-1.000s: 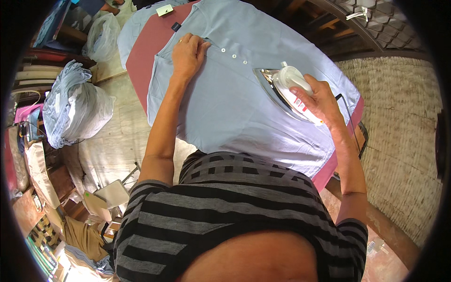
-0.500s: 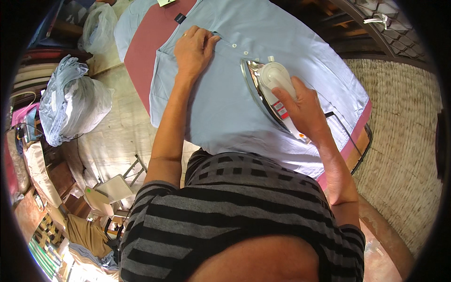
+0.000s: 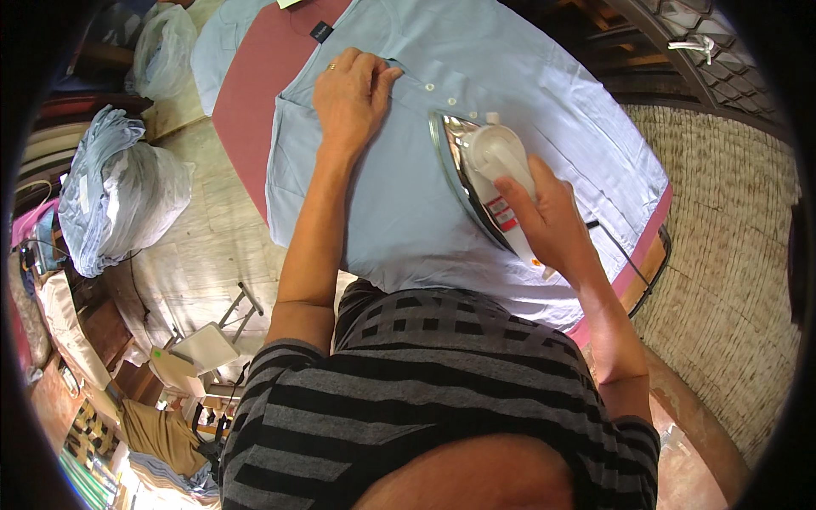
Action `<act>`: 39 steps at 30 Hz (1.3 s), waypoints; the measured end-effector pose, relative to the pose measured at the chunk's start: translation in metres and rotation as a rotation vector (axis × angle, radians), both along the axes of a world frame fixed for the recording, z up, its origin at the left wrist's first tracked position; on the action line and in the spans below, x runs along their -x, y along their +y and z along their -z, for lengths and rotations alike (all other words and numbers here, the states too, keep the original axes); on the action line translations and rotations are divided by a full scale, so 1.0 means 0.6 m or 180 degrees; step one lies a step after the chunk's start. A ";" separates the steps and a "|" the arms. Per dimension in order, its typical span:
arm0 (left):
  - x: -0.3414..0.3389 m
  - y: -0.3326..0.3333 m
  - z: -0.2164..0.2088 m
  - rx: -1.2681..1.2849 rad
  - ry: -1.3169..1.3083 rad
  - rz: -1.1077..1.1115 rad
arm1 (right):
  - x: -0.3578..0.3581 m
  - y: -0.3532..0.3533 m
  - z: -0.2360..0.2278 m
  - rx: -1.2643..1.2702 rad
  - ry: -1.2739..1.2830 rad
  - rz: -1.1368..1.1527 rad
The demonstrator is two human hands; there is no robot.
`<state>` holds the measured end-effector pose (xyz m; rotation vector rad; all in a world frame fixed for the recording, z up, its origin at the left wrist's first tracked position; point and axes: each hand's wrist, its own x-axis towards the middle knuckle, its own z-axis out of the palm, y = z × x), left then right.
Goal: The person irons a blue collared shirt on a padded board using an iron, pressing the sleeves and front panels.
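A light blue buttoned shirt [image 3: 391, 212] lies spread over a dark pink ironing board [image 3: 246, 127]. My right hand [image 3: 551, 221] is closed round the handle of a white clothes iron [image 3: 497, 166]. The iron's shiny metal soleplate rests on the shirt, its tip toward the far side, just below a row of small white buttons [image 3: 452, 101]. Farther left, my left hand [image 3: 353, 98] presses on the shirt with curled fingers, thumb and fingertips pinching the cloth by the button opening. A dark label [image 3: 321, 32] shows near the shirt's far left edge.
A black cord [image 3: 625, 255] runs off the board's right edge. On the floor at left sit a plastic bag of blue clothes [image 3: 127, 195] and another clear bag [image 3: 166, 51]. A folding chair [image 3: 204, 348] stands at lower left. A dark metal grille [image 3: 722, 68] is at far right.
The iron has slid a little to the left and toward me over the shirt, uncovering another button. My left hand keeps its place on the cloth. The whole view has shifted slightly.
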<state>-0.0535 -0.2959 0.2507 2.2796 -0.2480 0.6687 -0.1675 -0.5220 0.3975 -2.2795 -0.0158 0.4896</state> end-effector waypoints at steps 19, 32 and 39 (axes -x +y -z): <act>-0.017 -0.025 -0.023 -0.0611 -0.0165 -0.0271 | 0.007 -0.093 -0.020 0.0653 -0.0151 -0.0542; -0.050 -0.043 -0.003 0.0278 -0.0214 0.0216 | -0.076 -0.190 -0.010 0.0888 -0.0352 -0.0417; -0.049 -0.046 0.001 0.0135 -0.0139 0.0149 | -0.153 -0.122 0.008 0.0792 -0.0824 -0.0706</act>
